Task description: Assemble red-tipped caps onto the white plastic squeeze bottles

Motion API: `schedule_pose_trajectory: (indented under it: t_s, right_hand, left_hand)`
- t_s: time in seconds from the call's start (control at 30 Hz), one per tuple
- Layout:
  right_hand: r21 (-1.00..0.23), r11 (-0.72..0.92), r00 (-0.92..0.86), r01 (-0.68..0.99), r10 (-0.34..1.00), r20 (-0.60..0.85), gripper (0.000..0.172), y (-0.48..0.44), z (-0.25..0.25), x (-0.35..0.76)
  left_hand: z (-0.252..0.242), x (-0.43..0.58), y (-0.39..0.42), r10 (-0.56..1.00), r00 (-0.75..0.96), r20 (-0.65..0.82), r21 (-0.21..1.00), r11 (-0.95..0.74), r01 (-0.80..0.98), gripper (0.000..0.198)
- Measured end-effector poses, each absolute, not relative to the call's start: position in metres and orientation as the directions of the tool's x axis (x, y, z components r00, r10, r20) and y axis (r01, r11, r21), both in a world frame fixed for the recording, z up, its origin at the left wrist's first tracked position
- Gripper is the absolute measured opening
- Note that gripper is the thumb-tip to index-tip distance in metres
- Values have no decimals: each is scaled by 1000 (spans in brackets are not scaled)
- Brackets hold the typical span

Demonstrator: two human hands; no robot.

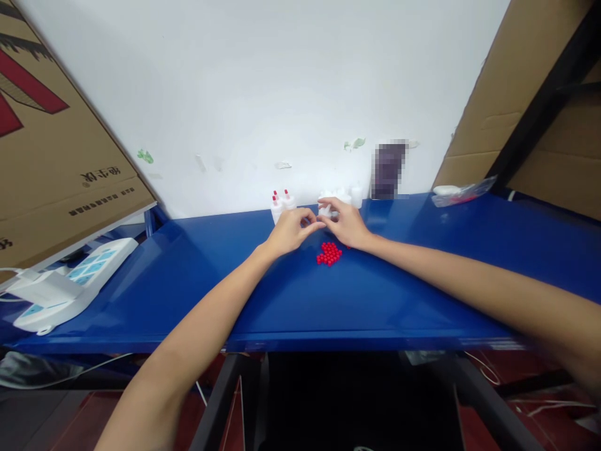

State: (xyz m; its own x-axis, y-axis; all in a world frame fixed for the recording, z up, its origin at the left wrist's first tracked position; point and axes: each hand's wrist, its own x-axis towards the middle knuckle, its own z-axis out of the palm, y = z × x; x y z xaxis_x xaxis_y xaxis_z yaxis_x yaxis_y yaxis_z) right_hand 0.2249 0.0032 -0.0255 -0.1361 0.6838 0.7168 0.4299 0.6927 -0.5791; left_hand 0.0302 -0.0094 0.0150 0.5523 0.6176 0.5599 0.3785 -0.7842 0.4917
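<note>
My left hand (pixel 292 230) is closed, its fingers curled and its thumb tip meeting the right thumb. Curved opposite it, my right hand (pixel 346 223) has thumb and fingers bent in a pinch, with something white showing between them. I cannot tell whether that white is held or stands behind. Just below both hands lies a pile of small red caps (pixel 329 254). Behind the left hand stand white bottles with red tips (pixel 285 202). More white bottles (pixel 355 195), with no red tips showing, stand behind the right hand and are partly hidden by it.
The blue table (pixel 291 300) meets a white wall. A white power strip (pixel 89 275) with a plugged-in adapter lies at left, below a large cardboard box (pixel 56 150). At far right a clear plastic bag (pixel 462 193) holds something red. Cardboard (pixel 488 94) stands beyond it.
</note>
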Motion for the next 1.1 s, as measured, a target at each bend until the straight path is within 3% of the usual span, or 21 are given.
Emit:
schedule_pose_trajectory:
  t_s: [0.17,0.33,0.47,0.63,0.73,0.9,1.1]
  right_hand:
    - [-512,715,-118,476,629,768,34,3,-23,227]
    - [-496,713,-134,496,627,768,32,5,-23,230]
    - [-457,742,-128,491,580,805,31,2,-23,228]
    - [-448,772,-121,451,550,826,32,-4,-21,224]
    - [-510,768,-92,389,583,807,32,-7,-18,222]
    - [-548,731,-174,406,650,739,26,-7,-15,224]
    - [-346,687,-325,639,649,688,16,-8,-11,231]
  left_hand:
    - [8,37,-9,729,461,507,670,-669,321,28]
    - [2,38,-7,743,470,476,716,-638,284,30]
    - [2,44,-7,752,473,460,800,-582,147,38]
    - [0,54,-9,843,452,293,956,-244,-164,39]
    - [-2,57,-10,863,460,206,941,-45,-337,34]
    - [-1,59,-11,874,455,172,927,14,-375,30]
    - [-2,61,-15,881,458,116,950,37,-311,27]
